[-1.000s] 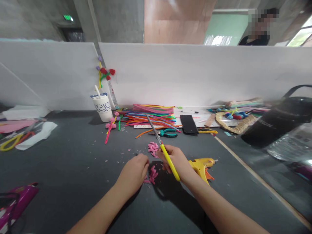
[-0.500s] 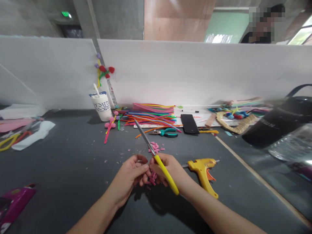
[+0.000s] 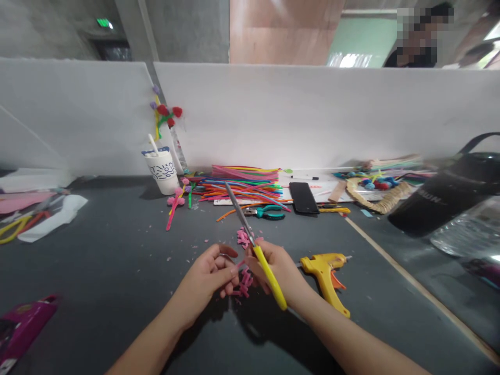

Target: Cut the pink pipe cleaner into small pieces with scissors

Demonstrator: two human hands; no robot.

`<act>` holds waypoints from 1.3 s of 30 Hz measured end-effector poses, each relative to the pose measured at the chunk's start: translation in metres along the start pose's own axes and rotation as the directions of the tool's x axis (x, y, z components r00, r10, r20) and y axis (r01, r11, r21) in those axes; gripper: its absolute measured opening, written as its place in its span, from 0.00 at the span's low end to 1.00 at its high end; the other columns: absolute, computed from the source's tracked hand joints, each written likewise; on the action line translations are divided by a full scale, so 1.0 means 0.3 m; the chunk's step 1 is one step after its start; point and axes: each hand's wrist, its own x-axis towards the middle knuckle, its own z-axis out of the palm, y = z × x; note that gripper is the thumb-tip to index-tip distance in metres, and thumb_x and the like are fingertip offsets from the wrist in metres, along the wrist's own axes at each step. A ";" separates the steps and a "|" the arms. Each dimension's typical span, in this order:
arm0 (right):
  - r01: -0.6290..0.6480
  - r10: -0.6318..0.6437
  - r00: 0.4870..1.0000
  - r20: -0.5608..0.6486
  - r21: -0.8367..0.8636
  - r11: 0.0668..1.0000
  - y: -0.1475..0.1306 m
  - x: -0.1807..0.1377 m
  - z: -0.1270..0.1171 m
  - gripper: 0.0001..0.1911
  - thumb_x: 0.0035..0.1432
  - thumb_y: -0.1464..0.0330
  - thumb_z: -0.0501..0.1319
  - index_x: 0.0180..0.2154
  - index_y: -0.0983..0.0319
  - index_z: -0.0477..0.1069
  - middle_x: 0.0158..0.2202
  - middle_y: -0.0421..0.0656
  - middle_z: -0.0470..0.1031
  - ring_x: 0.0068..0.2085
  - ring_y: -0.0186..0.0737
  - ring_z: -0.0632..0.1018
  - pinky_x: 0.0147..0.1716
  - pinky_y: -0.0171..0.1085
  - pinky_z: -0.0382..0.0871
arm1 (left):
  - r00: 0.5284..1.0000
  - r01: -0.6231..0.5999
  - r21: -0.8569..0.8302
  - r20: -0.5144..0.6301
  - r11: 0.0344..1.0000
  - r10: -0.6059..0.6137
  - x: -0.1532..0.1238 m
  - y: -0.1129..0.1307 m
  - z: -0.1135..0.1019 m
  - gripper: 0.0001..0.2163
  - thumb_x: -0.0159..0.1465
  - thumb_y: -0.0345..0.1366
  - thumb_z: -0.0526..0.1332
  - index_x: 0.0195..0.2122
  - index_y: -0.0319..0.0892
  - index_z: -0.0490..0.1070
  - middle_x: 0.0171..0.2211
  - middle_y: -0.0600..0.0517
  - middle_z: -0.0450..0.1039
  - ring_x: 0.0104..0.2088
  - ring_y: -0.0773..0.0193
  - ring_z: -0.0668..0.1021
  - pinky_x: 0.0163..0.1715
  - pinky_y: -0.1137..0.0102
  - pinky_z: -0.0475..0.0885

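Observation:
My right hand (image 3: 279,268) is closed round the yellow handles of a pair of scissors (image 3: 269,276); the steel blades (image 3: 238,211) point up and away to the left. My left hand (image 3: 209,276) pinches a small pink piece between thumb and fingertips, just left of the right hand. Short pink pipe-cleaner pieces (image 3: 245,281) lie on the dark table between the two hands, and more of them (image 3: 242,237) lie just beyond.
A yellow glue gun (image 3: 326,273) lies right of my right hand. Further back are a pile of coloured pipe cleaners (image 3: 242,187), green pliers (image 3: 269,212), a black phone (image 3: 303,198), a white cup (image 3: 162,171) and a black bag (image 3: 449,190). A pink object (image 3: 19,325) lies at the near left.
My left hand has turned up from flat on the table and now pinches a pink piece. The right hand with the scissors has drawn in to meet it, uncovering the glue gun.

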 end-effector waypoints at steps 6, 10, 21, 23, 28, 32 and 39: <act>0.003 -0.004 0.999 -0.032 -0.040 0.999 0.003 0.013 -0.026 0.05 0.45 0.72 0.52 0.21 0.60 0.58 0.10 0.30 0.57 0.11 0.26 0.59 0.12 0.27 0.50 | 0.979 -0.081 0.644 -0.093 0.761 0.183 0.004 0.013 -0.067 0.08 0.57 0.35 0.52 0.30 0.44 0.70 0.16 0.57 0.66 0.19 0.66 0.70 0.23 0.72 0.61; 0.003 -0.003 1.000 -0.003 -0.073 0.997 0.001 0.006 -0.016 0.04 0.43 0.73 0.52 0.21 0.60 0.58 0.11 0.30 0.57 0.12 0.26 0.58 0.13 0.27 0.51 | 0.953 -0.192 0.671 -0.049 0.717 0.301 -0.001 0.016 -0.060 0.08 0.51 0.29 0.57 0.31 0.44 0.72 0.45 0.49 0.67 0.38 0.61 0.72 0.34 0.69 0.64; 0.063 -0.063 0.998 0.010 -0.194 0.979 0.029 -0.003 0.013 0.03 0.38 0.75 0.53 0.21 0.62 0.60 0.18 0.34 0.61 0.21 0.30 0.61 0.19 0.28 0.54 | 0.969 -0.172 0.566 -0.050 0.806 0.242 -0.014 0.027 0.017 0.06 0.52 0.27 0.55 0.25 0.39 0.71 0.24 0.53 0.71 0.25 0.66 0.71 0.26 0.72 0.64; 0.077 -0.079 0.997 0.001 -0.214 0.974 0.029 -0.003 0.012 0.03 0.38 0.75 0.53 0.21 0.62 0.61 0.19 0.34 0.62 0.23 0.30 0.62 0.21 0.29 0.55 | 0.972 -0.147 0.570 -0.067 0.808 0.225 -0.013 0.025 0.014 0.05 0.51 0.28 0.56 0.24 0.39 0.71 0.22 0.54 0.70 0.23 0.66 0.71 0.24 0.73 0.63; 0.103 -0.109 0.994 -0.011 -0.253 0.962 0.027 -0.004 0.007 0.03 0.38 0.74 0.53 0.21 0.62 0.61 0.20 0.35 0.61 0.25 0.32 0.62 0.23 0.30 0.56 | 0.967 -0.174 0.578 -0.052 0.797 0.249 -0.018 0.023 0.013 0.05 0.52 0.30 0.56 0.24 0.40 0.71 0.23 0.54 0.70 0.24 0.66 0.71 0.26 0.73 0.63; 0.109 -0.116 0.993 -0.010 -0.264 0.958 0.024 -0.007 0.007 0.02 0.39 0.74 0.53 0.21 0.62 0.60 0.19 0.34 0.60 0.24 0.31 0.61 0.22 0.30 0.54 | 0.952 -0.233 0.550 -0.039 0.802 0.303 -0.020 0.028 0.013 0.07 0.52 0.27 0.56 0.26 0.41 0.72 0.25 0.54 0.71 0.27 0.66 0.72 0.29 0.72 0.64; 0.117 -0.125 0.992 -0.018 -0.252 0.961 0.008 -0.013 -0.007 0.09 0.47 0.66 0.56 0.21 0.61 0.57 0.18 0.33 0.57 0.21 0.29 0.59 0.19 0.29 0.53 | 0.949 -0.129 0.071 -0.282 0.989 0.144 -0.021 0.057 -0.021 0.05 0.51 0.35 0.61 0.24 0.39 0.70 0.18 0.57 0.66 0.20 0.71 0.67 0.21 0.76 0.62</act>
